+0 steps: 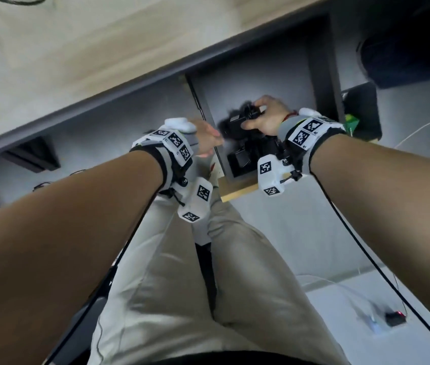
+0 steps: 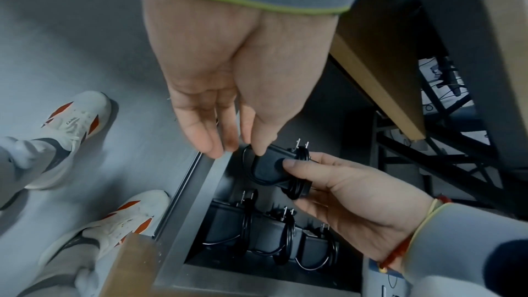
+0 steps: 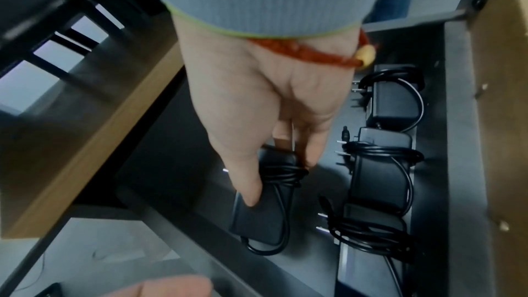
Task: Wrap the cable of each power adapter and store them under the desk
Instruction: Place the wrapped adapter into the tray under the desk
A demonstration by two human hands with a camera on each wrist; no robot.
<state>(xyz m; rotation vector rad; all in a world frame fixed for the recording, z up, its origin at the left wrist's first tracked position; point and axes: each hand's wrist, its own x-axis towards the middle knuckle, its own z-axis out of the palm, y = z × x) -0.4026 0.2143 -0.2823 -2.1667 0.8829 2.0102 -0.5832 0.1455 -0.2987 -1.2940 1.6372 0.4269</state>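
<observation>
My right hand [image 1: 252, 114] grips a black power adapter [image 1: 237, 121] with its cable coiled round the body, holding it over the open grey drawer [image 1: 261, 75] under the desk. In the left wrist view the thumb of the right hand [image 2: 314, 173] presses on the adapter [image 2: 267, 169], prongs pointing up. Several wrapped adapters [image 2: 257, 229] [image 3: 380, 180] lie in a row in the drawer [image 2: 200, 189]. My left hand [image 2: 234, 141] hangs open with straight fingers at the drawer's left rim, its fingertips just above the held adapter's end; whether they touch it is unclear.
The wooden desk top [image 1: 76, 48] runs across the upper left. The drawer's wooden front [image 1: 237, 192] faces my legs. Two white and orange shoes [image 2: 74, 125] stand on the grey floor. A small device with a red light [image 1: 394, 318] lies at the lower right.
</observation>
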